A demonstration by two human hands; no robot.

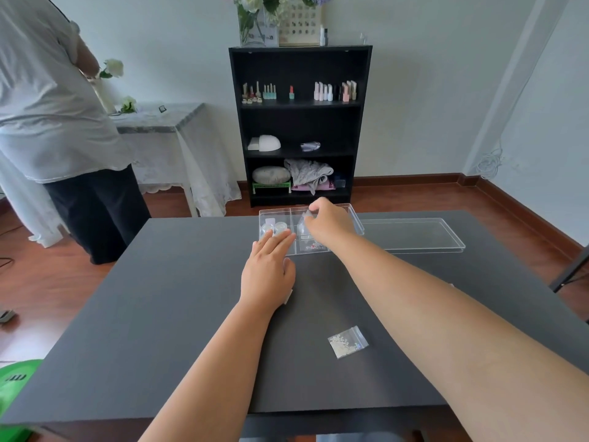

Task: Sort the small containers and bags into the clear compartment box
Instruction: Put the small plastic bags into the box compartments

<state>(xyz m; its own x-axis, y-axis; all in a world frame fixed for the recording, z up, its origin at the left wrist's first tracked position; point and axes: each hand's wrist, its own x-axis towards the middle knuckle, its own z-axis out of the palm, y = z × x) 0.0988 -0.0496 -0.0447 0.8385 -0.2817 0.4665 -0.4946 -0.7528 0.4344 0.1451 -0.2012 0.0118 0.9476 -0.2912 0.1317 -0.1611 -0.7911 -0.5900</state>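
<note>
The clear compartment box (266,213) sits at the far middle of the dark table. Small round clear containers (274,227) stand in its left compartment. Small bags (314,247) lie in the near right compartment. My right hand (330,223) hovers over the box's right side and pinches a small clear bag (304,223) by its top. My left hand (267,269) lies flat on the table, fingers apart, with the fingertips touching the box's near left edge. Another small clear bag (348,342) of pale beads lies on the table close to me, under my right forearm.
The box's clear lid (414,234) lies flat to the right of the box. A person in a white shirt (47,106) stands off the table's far left corner. A black shelf (299,122) stands against the wall behind. A green object (16,381) is at the left.
</note>
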